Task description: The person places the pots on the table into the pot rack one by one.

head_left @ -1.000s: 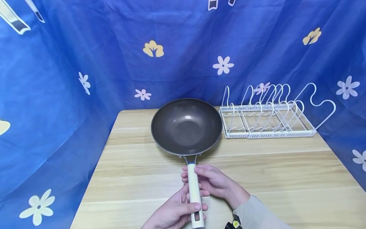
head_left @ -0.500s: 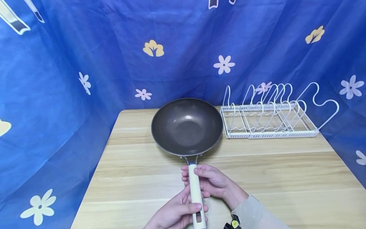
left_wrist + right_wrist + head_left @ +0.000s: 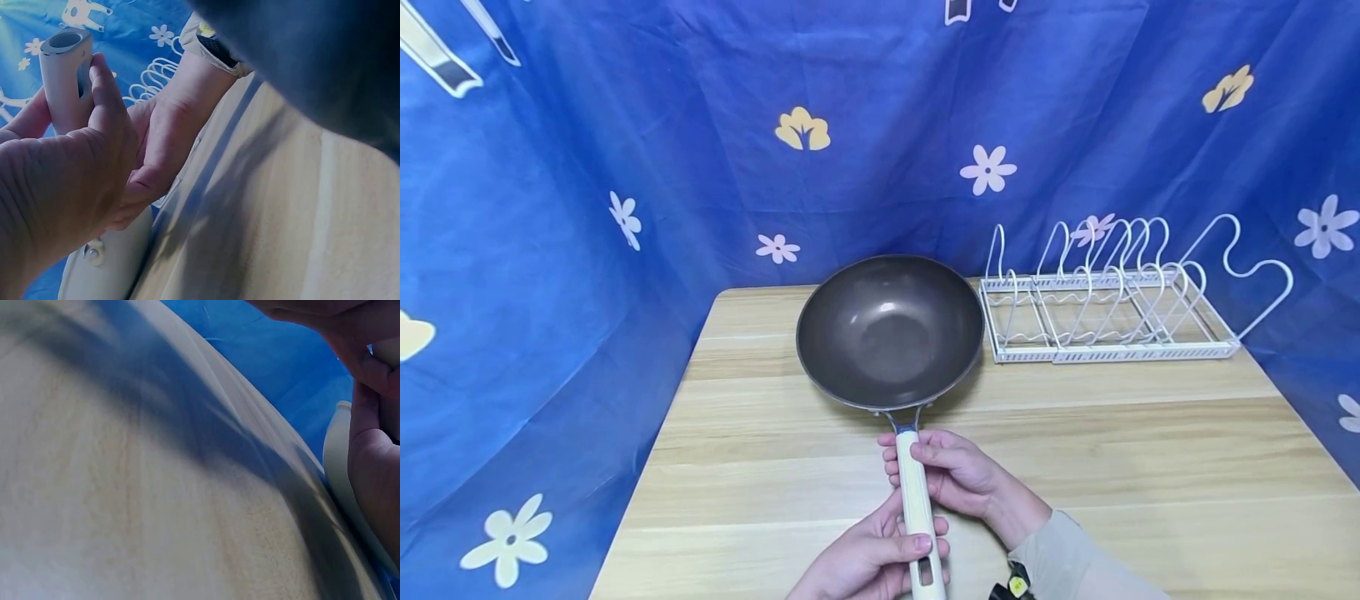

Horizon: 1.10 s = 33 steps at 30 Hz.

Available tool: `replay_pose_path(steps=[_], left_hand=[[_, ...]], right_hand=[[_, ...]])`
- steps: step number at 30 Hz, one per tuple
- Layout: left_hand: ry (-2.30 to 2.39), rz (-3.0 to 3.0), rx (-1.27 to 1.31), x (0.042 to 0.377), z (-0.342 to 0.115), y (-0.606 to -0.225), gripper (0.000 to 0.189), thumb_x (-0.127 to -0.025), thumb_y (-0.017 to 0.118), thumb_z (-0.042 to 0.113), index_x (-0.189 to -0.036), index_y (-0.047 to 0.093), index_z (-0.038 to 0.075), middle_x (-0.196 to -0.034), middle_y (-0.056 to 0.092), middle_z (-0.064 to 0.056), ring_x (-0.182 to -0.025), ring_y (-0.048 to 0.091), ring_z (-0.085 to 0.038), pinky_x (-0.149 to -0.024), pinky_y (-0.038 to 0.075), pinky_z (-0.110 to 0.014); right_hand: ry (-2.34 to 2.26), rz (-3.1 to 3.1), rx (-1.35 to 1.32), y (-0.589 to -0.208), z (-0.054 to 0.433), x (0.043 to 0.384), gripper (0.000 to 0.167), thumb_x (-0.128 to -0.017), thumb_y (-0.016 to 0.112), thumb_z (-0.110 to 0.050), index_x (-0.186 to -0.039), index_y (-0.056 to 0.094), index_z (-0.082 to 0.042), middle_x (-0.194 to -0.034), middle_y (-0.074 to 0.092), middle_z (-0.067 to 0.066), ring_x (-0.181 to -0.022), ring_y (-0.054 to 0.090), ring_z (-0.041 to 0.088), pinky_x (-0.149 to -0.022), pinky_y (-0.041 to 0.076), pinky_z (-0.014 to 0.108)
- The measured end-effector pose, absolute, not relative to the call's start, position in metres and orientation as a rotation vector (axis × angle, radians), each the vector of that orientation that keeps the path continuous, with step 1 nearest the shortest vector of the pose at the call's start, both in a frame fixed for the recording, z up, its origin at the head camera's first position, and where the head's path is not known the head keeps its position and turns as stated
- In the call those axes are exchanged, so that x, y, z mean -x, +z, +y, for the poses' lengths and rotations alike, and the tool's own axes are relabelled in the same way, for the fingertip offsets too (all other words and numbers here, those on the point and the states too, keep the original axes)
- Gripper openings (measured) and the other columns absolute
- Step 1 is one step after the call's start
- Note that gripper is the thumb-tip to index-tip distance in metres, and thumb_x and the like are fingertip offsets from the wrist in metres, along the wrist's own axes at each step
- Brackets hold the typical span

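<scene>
Wok [image 3: 891,333], far centre of table [image 3: 760,483], left of rack [image 3: 1142,354], gripped by pale handle [image 3: 915,492] with left hand [image 3: 876,547] near, right hand [image 3: 961,473] farther; apparently in holding step, probably needing steady support next.

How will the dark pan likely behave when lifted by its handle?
The pan should be stiff: it holds an even, round shape. It's likely front-heavy, spreading wide beyond the far end of the handle. It may twist under a loose grip, since the handle is much narrower.
</scene>
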<state>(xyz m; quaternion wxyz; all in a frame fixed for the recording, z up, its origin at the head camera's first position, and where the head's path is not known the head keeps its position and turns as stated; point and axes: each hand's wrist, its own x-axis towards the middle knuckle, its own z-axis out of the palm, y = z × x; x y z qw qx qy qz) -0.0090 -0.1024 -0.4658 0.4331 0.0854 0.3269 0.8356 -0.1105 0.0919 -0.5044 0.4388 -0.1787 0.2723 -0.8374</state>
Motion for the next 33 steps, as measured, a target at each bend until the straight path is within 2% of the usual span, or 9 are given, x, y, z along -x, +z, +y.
replay_pose_path(steps=[7,12,20,25,33], left_hand=[[2.095,0.769,-0.265,0.009,-0.101,-0.465,0.084,-0.111,0.05,-0.002,-0.172,0.003,0.03,-0.129,0.071,0.013,-0.117,0.074,-0.004,-0.112,0.06,-0.034],[2.121,0.762,-0.367,0.008,-0.099,-0.464,0.077,-0.11,0.048,-0.005,-0.17,0.013,0.029,-0.132,0.07,0.01,-0.119,0.074,-0.005,-0.108,0.063,-0.034],[2.106,0.782,-0.42,0.008,-0.094,-0.46,0.073,-0.11,0.05,-0.003,-0.167,0.018,0.028,-0.132,0.071,0.011,-0.118,0.075,-0.005,-0.106,0.064,-0.035],[2.088,0.784,-0.429,0.009,-0.094,-0.457,0.075,-0.11,0.051,-0.003,-0.168,0.016,0.03,-0.13,0.072,0.011,-0.117,0.076,-0.006,-0.104,0.064,-0.034],[2.069,0.777,-0.456,0.01,-0.092,-0.455,0.07,-0.11,0.052,-0.002,-0.165,0.02,0.027,-0.131,0.071,0.01,-0.117,0.076,-0.009,-0.105,0.064,-0.035]], right_hand=[[-2.09,0.699,0.483,-0.5,0.092,0.109,0.04,-0.115,0.042,-0.004,-0.153,0.05,0.006,-0.127,0.077,0.004,-0.119,0.074,0.013,-0.114,0.058,0.03],[-2.098,0.705,0.488,-0.495,0.094,0.108,0.037,-0.114,0.043,-0.003,-0.149,0.054,0.003,-0.127,0.077,0.005,-0.119,0.075,0.013,-0.113,0.059,0.031],[-2.09,0.665,0.562,-0.486,0.101,0.107,0.041,-0.116,0.037,-0.004,-0.154,0.05,0.004,-0.135,0.075,0.007,-0.124,0.075,0.017,-0.113,0.059,0.033],[-2.075,0.65,0.585,-0.482,0.104,0.106,0.042,-0.116,0.035,-0.004,-0.155,0.048,0.003,-0.139,0.074,0.008,-0.128,0.074,0.018,-0.116,0.057,0.033],[-2.084,0.733,0.628,-0.475,0.107,0.102,0.042,-0.114,0.041,-0.001,-0.155,0.046,0.005,-0.138,0.074,0.007,-0.126,0.075,0.016,-0.114,0.058,0.03]])
